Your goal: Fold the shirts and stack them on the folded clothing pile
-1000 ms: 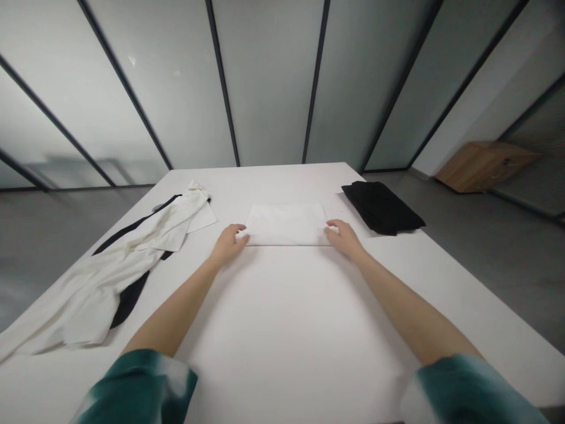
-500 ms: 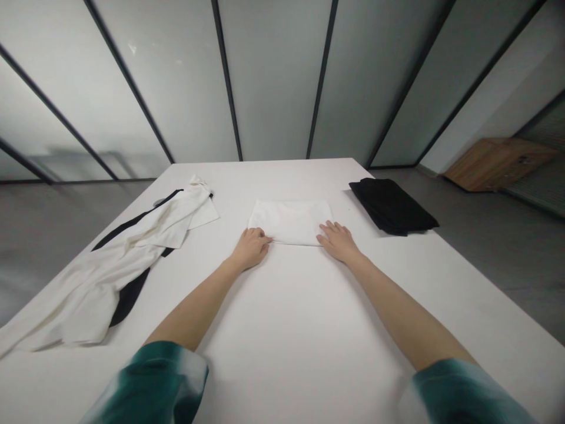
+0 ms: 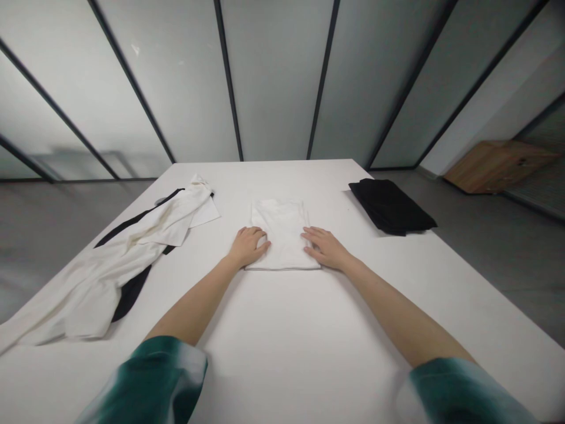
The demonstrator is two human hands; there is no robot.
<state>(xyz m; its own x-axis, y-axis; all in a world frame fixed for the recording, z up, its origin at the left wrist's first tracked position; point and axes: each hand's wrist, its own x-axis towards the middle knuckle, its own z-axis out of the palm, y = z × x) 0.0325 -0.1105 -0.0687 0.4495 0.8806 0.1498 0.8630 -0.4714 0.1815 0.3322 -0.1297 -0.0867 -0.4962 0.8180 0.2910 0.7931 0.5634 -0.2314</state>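
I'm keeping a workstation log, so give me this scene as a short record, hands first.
Left hand: on the left side of the folded white cloth
Right hand: on its right side
Far left: rumpled white fabric, dark fabric showing from under it
Right: black fabric, lying flat
Surface: white table

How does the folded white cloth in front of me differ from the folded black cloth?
Colour: the folded white cloth is plain white; the folded black cloth is black.
Pose: the white one lies roughly square to you, mid-table; the black one lies slanted by the right edge.
Contact: your left hand and right hand touch the white one; neither touches the black.
Shared: both lie folded on the white table.
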